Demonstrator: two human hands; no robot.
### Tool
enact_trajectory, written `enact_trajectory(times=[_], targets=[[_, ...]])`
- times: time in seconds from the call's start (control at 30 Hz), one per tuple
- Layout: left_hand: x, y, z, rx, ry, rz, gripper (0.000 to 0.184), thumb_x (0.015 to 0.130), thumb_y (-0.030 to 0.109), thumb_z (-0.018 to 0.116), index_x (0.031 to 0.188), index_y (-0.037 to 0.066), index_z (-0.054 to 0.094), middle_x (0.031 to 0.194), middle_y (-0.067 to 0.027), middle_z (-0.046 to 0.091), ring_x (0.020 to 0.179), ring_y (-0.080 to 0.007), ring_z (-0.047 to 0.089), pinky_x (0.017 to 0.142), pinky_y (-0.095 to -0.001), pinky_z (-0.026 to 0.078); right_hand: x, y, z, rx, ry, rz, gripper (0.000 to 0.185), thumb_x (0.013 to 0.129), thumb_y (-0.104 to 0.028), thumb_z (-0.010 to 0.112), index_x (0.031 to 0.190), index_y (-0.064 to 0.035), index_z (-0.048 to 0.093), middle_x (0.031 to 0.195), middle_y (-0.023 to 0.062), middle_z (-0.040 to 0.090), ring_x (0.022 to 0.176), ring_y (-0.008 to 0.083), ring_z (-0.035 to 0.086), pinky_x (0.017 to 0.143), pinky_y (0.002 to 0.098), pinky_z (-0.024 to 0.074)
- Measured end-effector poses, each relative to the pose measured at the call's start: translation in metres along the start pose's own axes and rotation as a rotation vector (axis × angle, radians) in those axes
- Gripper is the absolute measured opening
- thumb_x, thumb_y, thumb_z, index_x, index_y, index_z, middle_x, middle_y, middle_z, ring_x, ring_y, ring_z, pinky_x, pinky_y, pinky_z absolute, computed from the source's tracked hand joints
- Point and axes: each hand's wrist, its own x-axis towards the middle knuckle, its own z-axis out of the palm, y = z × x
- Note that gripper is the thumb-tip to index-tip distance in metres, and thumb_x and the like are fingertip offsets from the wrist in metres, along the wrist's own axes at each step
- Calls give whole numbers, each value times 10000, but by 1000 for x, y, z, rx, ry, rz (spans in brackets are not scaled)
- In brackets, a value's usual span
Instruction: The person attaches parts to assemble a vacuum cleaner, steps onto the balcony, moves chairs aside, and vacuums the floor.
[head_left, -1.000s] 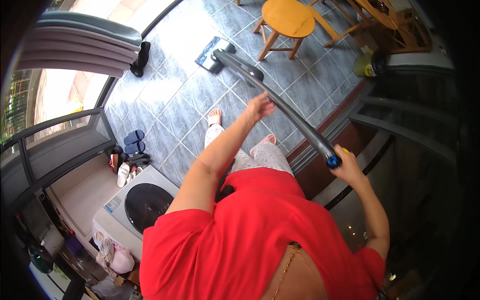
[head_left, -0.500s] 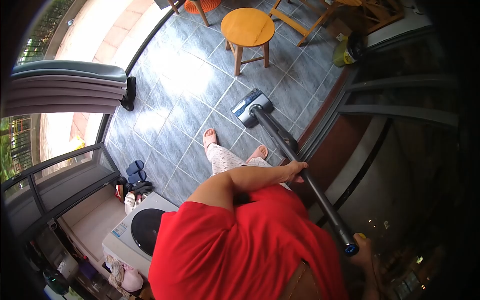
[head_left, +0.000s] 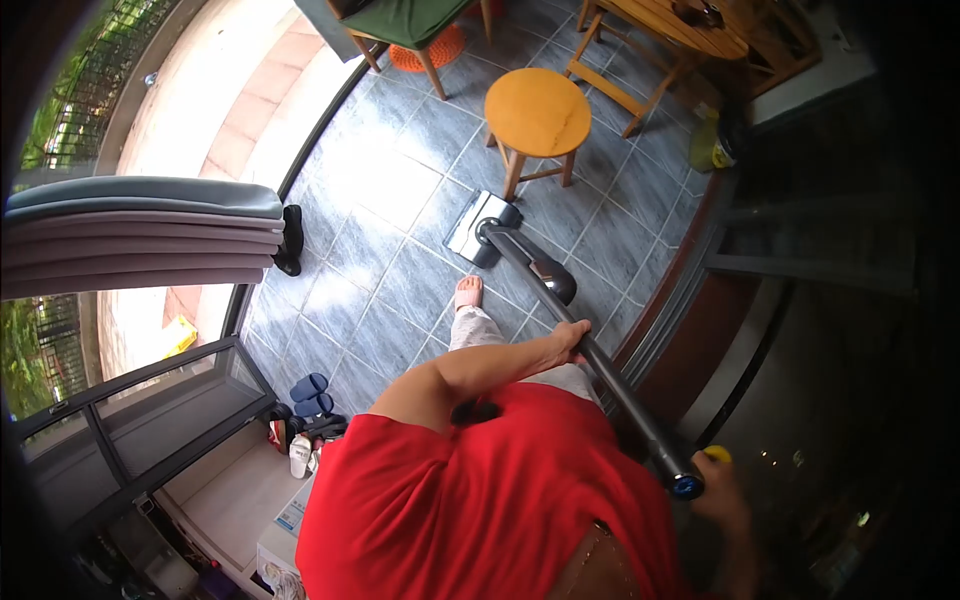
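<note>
A long dark floor cleaner runs diagonally from lower right up to its flat silver head on the grey tiled floor. My left hand is closed around the middle of its tube. At the top end, beside the blue-lit tip, my right hand is wrapped round the handle, with a yellow part showing above the fingers. The cleaner's head lies just in front of my sandalled foot, near a round wooden stool.
A green-seated chair and a wooden folding table stand beyond the stool. Curtains hang left, with black shoes beside them. Blue slippers lie near the glass door frame. A sliding-door track runs along the right.
Over the last second my left hand has closed on the tube. The cleaner was pulled nearer, then its head moved slightly away and left. The view has shifted, showing more of the green chair.
</note>
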Motion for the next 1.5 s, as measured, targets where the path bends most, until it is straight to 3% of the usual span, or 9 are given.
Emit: enact_trajectory(times=[0.3,0.6,0.8,0.9,1.03,1.17,1.4,1.43,1.5], targets=[[14,193,-201,104,260,320,285,750,254,620,825,-18,576,679,-107,607,509,-241,587,409,-391,478,199,-139,51,291,108,-56,281,626,-80,663,822,-21,471,654,164,548,632,278,597,563,363,440],[-29,295,-327,-258,454,618,340,765,98,568,968,-54,342,713,-149,483,486,-279,567,396,-398,514,363,-264,137,315,169,-258,231,658,-65,590,846,-8,468,691,241,567,722,431,556,610,445,435],[-75,228,-291,-398,63,657,392,839,331,536,1041,84,308,861,-160,512,650,-287,594,554,-440,511,327,-268,136,446,135,-214,244,651,-80,595,846,-2,473,716,234,578,738,410,574,616,432,441],[-126,135,-251,-239,73,644,477,829,515,496,1073,112,422,966,-64,526,908,-189,535,781,-382,434,294,-255,149,587,140,-258,303,590,-54,694,794,-17,472,613,67,541,522,131,556,454,289,429],[-233,47,-199,-19,253,873,545,897,364,454,1248,-26,307,1188,-145,410,1028,-185,462,842,-302,404,273,-254,175,937,-38,-210,317,630,31,614,889,2,434,607,45,495,447,105,499,383,242,393],[-251,22,-196,-110,53,712,490,872,388,504,1226,79,366,1143,-55,466,1032,-167,470,846,-346,400,284,-251,227,1058,-112,-283,461,681,-21,532,1121,20,403,993,202,546,979,240,533,783,327,426],[-225,68,-233,-335,-231,717,624,785,250,658,1279,79,316,1141,-62,491,1002,-214,510,770,-380,453,300,-281,213,936,-23,-457,571,611,-43,502,1178,-19,430,1040,221,546,989,361,520,859,390,394],[-225,72,-233,-383,-242,738,644,781,213,663,1287,71,291,1119,-85,514,970,-229,538,753,-381,464,313,-276,213,390,192,-513,584,615,36,486,1197,13,441,1076,123,511,1031,195,472,908,313,359],[-227,80,-243,-318,-221,688,680,758,235,683,1280,85,275,1038,-116,545,917,-247,560,788,-393,452,347,-265,192,474,83,-625,557,630,29,501,1185,14,458,1065,112,526,1008,200,490,898,316,372]])
